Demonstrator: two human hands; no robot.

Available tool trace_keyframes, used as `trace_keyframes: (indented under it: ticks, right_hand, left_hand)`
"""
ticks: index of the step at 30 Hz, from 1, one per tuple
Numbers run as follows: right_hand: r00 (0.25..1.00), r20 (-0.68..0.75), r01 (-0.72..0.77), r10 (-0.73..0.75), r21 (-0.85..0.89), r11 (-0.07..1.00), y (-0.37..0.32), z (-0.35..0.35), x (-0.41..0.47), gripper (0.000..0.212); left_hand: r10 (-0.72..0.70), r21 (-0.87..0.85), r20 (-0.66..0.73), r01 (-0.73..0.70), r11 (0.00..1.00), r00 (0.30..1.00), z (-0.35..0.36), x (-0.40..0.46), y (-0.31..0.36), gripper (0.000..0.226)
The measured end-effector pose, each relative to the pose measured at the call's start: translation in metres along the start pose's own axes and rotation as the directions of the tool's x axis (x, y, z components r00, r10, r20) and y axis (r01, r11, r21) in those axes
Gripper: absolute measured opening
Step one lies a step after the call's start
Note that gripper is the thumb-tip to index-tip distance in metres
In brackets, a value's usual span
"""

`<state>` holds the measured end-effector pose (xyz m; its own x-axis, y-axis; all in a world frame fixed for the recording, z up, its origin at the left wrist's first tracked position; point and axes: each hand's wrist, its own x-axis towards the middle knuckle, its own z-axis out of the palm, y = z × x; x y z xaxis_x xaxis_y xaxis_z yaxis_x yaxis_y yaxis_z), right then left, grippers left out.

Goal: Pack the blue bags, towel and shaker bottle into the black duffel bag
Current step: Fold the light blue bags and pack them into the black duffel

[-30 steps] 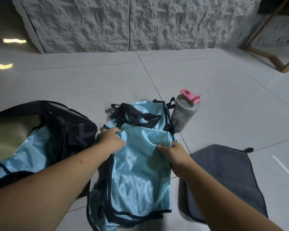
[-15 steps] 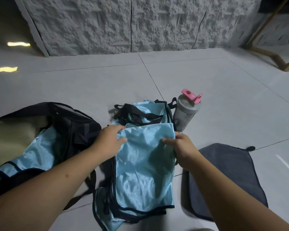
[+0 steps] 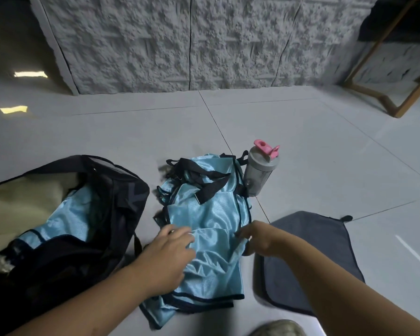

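A pile of shiny blue bags [image 3: 211, 209] with black straps lies on the floor in front of me. My left hand [image 3: 170, 255] grips the left end of the top bag's folded edge. My right hand [image 3: 252, 236] pinches the right end of that edge. The black duffel bag [image 3: 121, 190] lies open at the left, and another blue bag [image 3: 66, 221] is inside it. A grey shaker bottle [image 3: 260, 173] with a pink lid stands upright behind the pile on the right. The dark grey towel [image 3: 308, 258] lies flat to the right of the pile.
All of it rests on a pale tiled floor [image 3: 301, 132]. A rough white wall [image 3: 204, 44] closes the back. A wooden frame [image 3: 398, 110] stands at the far right. A shoe tip [image 3: 277, 329] shows at the bottom edge.
Both hands have pulled the far edge of the top blue bag toward me, folding it over itself. The black straps of the bags beneath it now show.
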<state>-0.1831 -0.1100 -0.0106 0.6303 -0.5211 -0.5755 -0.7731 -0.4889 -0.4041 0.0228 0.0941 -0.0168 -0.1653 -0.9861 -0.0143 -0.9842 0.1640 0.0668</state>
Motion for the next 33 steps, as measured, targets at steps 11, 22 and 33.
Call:
trace_keyframes:
  ticks: [11,22,33]
  right_hand:
    - [0.99,0.046,-0.133,0.136,-0.052,0.99,-0.002,0.052,-0.006,0.024]
    - [0.953,-0.026,-0.261,0.302,0.434,0.862,-0.01,0.07,0.006,0.048]
    - [0.975,-0.129,-0.062,0.181,0.626,0.777,-0.019,0.052,-0.002,0.012]
  left_hand:
    - [-0.13,-0.12,0.41,0.194,0.974,0.903,-0.01,-0.007,0.008,0.048]
    - [-0.288,-0.172,0.508,0.423,0.889,0.812,-0.011,0.062,0.007,0.077]
    - [-0.282,-0.369,0.584,0.558,0.743,0.761,-0.012,0.067,0.0,0.034]
